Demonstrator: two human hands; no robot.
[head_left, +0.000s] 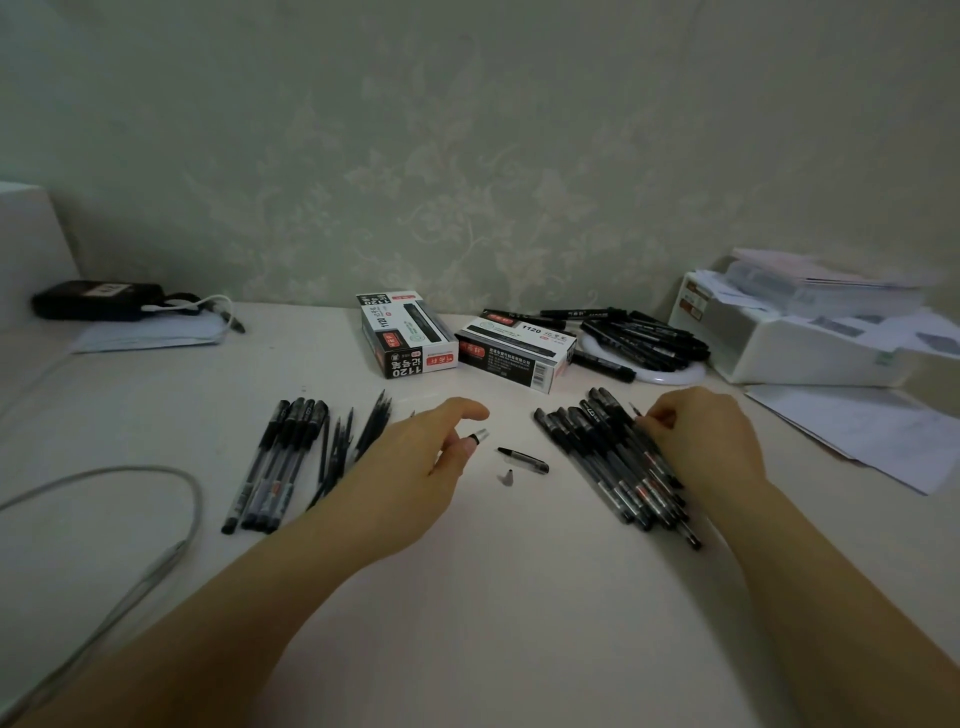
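Head view, centre of the frame: the left hand (415, 462) pinches a small silver-and-black nose piece (480, 435) between thumb and fingertips, just above the pale worktop (467, 597). Right of centre, the right hand (701, 441) has its fingers curled down onto the pile of pens (597, 457). It seems to pinch a thin refill (634, 408) whose point pokes out beside the fingers, though I can't make out the grip fully. Between the two hands lie a short grip section (523, 460) and, just below it, a tiny cone (506, 476).

The nose piece looks like the likeliest thing to get lost. It is held only by the fingertips, and if it slips it would land among the other small loose parts, where they are easy to confuse.

The right hand presses on a loose, slanting pile. Pulling one refill out could roll the neighbouring pens toward the lower right.

The left forearm crosses close to the loose refills (343, 447) beside the row of pens (275, 457) at left centre, so drawing that arm back carelessly could scatter them. A bare refill point dragged across the worktop could also leave ink.
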